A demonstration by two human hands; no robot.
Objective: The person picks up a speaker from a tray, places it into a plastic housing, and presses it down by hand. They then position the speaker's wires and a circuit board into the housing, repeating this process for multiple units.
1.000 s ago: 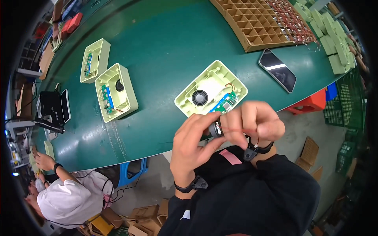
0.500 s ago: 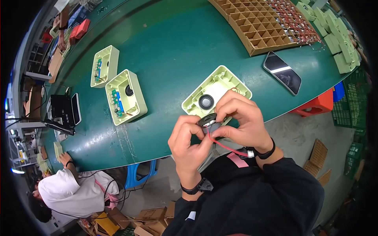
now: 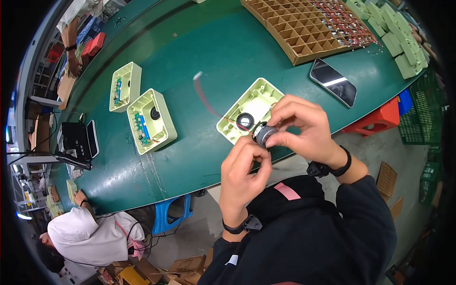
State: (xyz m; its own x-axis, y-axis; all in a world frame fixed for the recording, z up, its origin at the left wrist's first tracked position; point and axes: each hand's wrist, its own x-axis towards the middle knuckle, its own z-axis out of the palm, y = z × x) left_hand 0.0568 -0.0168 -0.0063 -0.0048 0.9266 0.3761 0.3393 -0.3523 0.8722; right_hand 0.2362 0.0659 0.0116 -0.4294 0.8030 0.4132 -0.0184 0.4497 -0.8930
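Note:
In my right hand [image 3: 304,130] is a small round speaker [image 3: 266,136], grey and black, pinched between thumb and fingers. A thin red wire [image 3: 203,97] runs from it to the far left and ends in a blurred white connector [image 3: 198,75]. My left hand [image 3: 244,168] is close below the speaker, its fingers curled closed; what they hold, if anything, is hidden. Just beyond my hands lies an open light-green plastic housing [image 3: 260,103], with a black round speaker [image 3: 244,121] seated in it. My right fingers cover its right end.
Two green housings with circuit boards [image 3: 166,121] [image 3: 135,85] stand to the left. A phone [image 3: 333,81] and a divided cardboard tray [image 3: 295,58] of wired parts lie far right, near stacked green housings [image 3: 406,66]. A co-worker [image 3: 90,235] sits at lower left, beside a blue stool [image 3: 164,218].
The speaker has turned over in my hands and now sits in the right one. Its red wire has swung from near my right wrist out to the far left. My left fingers have moved down.

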